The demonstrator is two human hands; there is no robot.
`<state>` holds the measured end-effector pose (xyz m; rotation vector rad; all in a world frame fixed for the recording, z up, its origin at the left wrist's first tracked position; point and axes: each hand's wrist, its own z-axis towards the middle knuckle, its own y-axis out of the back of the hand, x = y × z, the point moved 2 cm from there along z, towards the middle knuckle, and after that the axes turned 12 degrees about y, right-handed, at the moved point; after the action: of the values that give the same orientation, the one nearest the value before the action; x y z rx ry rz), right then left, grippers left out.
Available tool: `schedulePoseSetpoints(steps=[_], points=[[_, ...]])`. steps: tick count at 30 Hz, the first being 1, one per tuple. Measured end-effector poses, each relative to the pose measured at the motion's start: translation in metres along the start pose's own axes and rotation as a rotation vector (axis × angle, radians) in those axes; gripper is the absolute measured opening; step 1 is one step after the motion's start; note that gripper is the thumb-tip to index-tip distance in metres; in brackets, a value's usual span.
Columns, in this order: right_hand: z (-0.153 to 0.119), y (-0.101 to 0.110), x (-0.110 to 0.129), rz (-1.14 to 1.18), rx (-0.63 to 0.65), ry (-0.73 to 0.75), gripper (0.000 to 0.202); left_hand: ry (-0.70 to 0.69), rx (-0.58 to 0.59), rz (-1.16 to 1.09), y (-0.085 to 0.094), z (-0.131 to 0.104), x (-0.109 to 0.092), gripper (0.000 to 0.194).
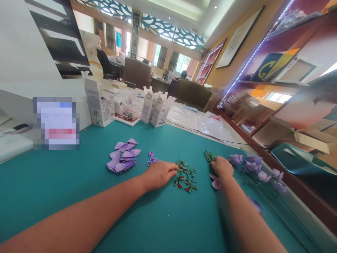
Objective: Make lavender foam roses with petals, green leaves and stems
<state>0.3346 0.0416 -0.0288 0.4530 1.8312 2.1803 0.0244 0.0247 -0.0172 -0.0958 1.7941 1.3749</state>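
The left hand (pixel 159 175) is pinching a stick (pixel 181 170) by the leaf pile (pixel 181 180); rightward, the right hand (pixel 223 168), grip unclear, is seemingly keeping stems (pixel 209 156) bunched.

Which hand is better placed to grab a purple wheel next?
Probably the left hand: it is right beside the purple wheels, though it seems to pinch a green piece. The right hand is farther away, at the green sticks.
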Motion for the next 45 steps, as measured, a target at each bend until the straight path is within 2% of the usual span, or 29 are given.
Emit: schedulePoseSetpoints(steps=[4, 6, 12, 14, 17, 21, 27, 35, 45], points=[[-0.007, 0.015, 0.003, 0.136, -0.081, -0.023, 0.016, -0.015, -0.014, -0.018, -0.001, 0.000, 0.000, 0.031], [-0.012, 0.023, 0.012, 0.252, -0.110, 0.016, 0.013, -0.031, -0.037, -0.021, -0.001, 0.000, -0.001, 0.030], [-0.048, 0.047, 0.068, 0.750, -0.101, 0.304, 0.027, 0.028, -0.089, -0.050, 0.005, 0.003, 0.002, 0.032], [-0.064, 0.052, 0.084, 1.037, -0.065, 0.379, 0.029, 0.048, -0.106, -0.109, 0.009, 0.002, 0.002, 0.033], [-0.080, 0.050, 0.097, 1.269, -0.030, 0.343, 0.027, 0.062, -0.110, -0.190, 0.012, 0.002, 0.003, 0.034], [-0.085, 0.036, 0.100, 1.492, 0.035, 0.271, 0.029, 0.062, -0.123, -0.209, 0.012, 0.002, 0.003, 0.032], [-0.086, 0.026, 0.101, 1.582, 0.035, 0.224, 0.035, 0.082, -0.113, -0.193, 0.011, 0.003, 0.001, 0.031], [-0.092, 0.028, 0.113, 1.551, -0.160, 0.237, 0.035, 0.092, -0.064, -0.248, 0.011, -0.001, -0.005, 0.033], [-0.096, 0.029, 0.116, 1.542, -0.239, 0.244, 0.034, 0.108, -0.051, -0.236, 0.011, -0.001, -0.007, 0.032]])
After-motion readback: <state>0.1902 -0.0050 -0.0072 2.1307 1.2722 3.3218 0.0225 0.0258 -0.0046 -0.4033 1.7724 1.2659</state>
